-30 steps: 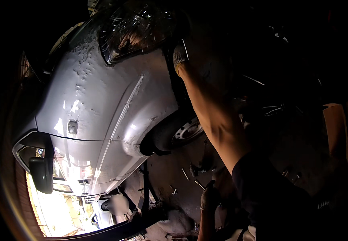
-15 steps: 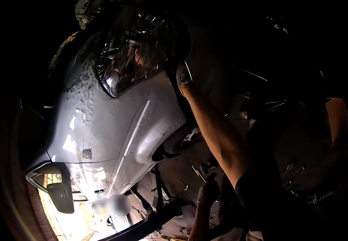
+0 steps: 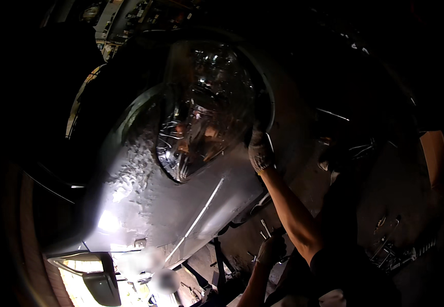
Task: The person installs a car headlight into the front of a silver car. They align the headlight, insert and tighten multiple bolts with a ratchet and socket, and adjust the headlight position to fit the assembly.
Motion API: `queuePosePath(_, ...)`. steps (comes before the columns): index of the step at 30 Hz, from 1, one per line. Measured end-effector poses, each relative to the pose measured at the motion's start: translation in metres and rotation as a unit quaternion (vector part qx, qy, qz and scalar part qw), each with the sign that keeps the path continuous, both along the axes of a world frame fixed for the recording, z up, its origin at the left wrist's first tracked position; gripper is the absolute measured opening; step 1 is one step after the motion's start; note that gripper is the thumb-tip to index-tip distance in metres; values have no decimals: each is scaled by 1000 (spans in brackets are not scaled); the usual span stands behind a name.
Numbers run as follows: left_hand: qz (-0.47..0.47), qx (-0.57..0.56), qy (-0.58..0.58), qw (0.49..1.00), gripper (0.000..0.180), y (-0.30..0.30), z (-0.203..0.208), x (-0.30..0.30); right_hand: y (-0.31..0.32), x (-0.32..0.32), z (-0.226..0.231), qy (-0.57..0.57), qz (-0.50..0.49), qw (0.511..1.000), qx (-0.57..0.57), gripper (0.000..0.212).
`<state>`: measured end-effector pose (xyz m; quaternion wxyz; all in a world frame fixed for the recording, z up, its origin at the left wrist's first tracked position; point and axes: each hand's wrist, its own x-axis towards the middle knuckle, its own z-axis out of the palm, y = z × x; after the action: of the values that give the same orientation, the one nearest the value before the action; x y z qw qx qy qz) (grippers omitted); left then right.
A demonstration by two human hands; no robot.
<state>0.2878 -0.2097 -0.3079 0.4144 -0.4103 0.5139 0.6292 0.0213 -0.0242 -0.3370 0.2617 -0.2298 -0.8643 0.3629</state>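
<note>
Near the lower middle, my left hand [image 3: 270,249], in a dark glove, is closed round a slim metal hand tool [image 3: 265,228]. Its shiny end sticks up past the fingers; shadow hides its exact kind. Higher up, my right hand [image 3: 260,152], in a grey knitted glove, presses at the dark gap beside the car's headlight [image 3: 206,112]. Its fingers look curled, but darkness hides what they grip. A thin bright line runs along that glove's right side. The silver car's fender [image 3: 176,210] has a rough, crumpled patch [image 3: 137,169] left of the headlight.
A side mirror [image 3: 101,279] juts out at the lower left. Several metal tools [image 3: 391,250] lie on the dark floor at right, below an orange-brown cardboard piece [image 3: 437,156]. Dark stand legs [image 3: 222,261] are under the car. Engine parts [image 3: 122,20] show at the top.
The view has shifted, so the car and both hands sit lower and farther right. My right hand stays beside the headlight. The tool in my left hand points more upright.
</note>
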Motion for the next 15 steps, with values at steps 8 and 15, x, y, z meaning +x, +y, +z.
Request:
queuePosePath(8, -267, -62, 185, 944, 27, -6, -39, -24, -21, 38, 18, 0, -52, 997, 63, 59)
queuePosePath(15, -333, -10, 379, 863, 41, -95, -173, -26, -49, 122, 133, 60, 113, 965, -229, 58)
